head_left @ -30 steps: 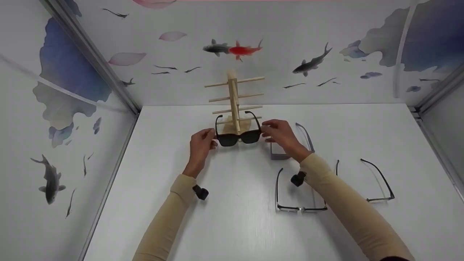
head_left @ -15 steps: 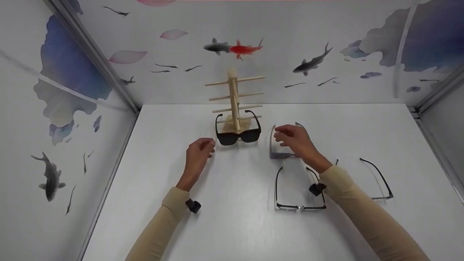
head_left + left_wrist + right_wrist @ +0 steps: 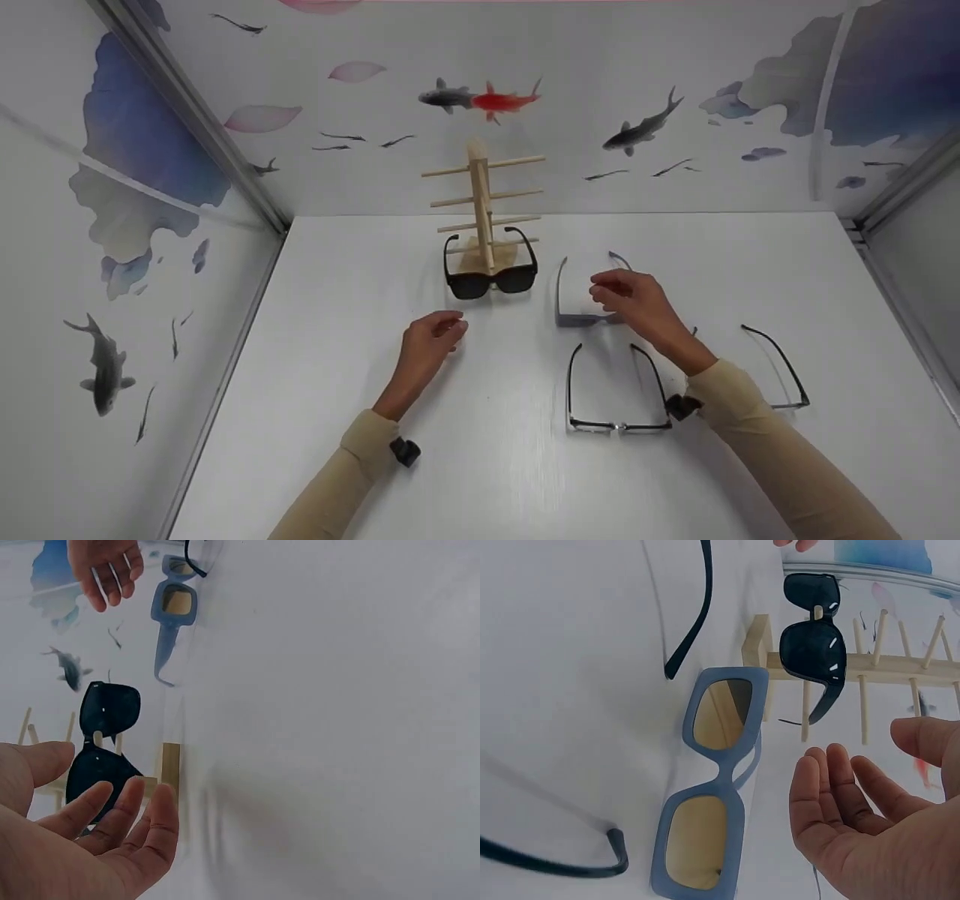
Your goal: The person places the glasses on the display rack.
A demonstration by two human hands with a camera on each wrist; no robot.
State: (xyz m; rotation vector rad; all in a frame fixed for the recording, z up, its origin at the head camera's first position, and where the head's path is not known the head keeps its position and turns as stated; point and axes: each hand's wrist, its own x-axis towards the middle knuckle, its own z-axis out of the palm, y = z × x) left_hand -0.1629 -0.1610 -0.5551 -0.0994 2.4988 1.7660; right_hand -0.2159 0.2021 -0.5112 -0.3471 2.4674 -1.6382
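Observation:
Black sunglasses [image 3: 493, 282] hang on the lowest rung of a wooden display stand [image 3: 480, 202], their temples pointing back past its post. In front of them and a little left, my left hand [image 3: 431, 349] hovers with loosely bent fingers and holds nothing. My right hand [image 3: 634, 304] is over the blue-grey sunglasses [image 3: 577, 320], hiding part of their frame and one temple. The right wrist view shows those blue-grey sunglasses [image 3: 726, 772] with tinted lenses beside the relaxed, empty right hand [image 3: 877, 817].
Dark-rimmed eyeglasses [image 3: 619, 427] lie with temples spread, nearer the front. Another dark pair [image 3: 787, 367] lies at the right, partly covered by the right sleeve [image 3: 772, 442]. Printed walls enclose the white table [image 3: 495, 465] at the back and sides.
Both hands have come away from the black sunglasses, which stay on the stand. My right hand moved right over the blue-grey sunglasses; my left hand drew back toward the front.

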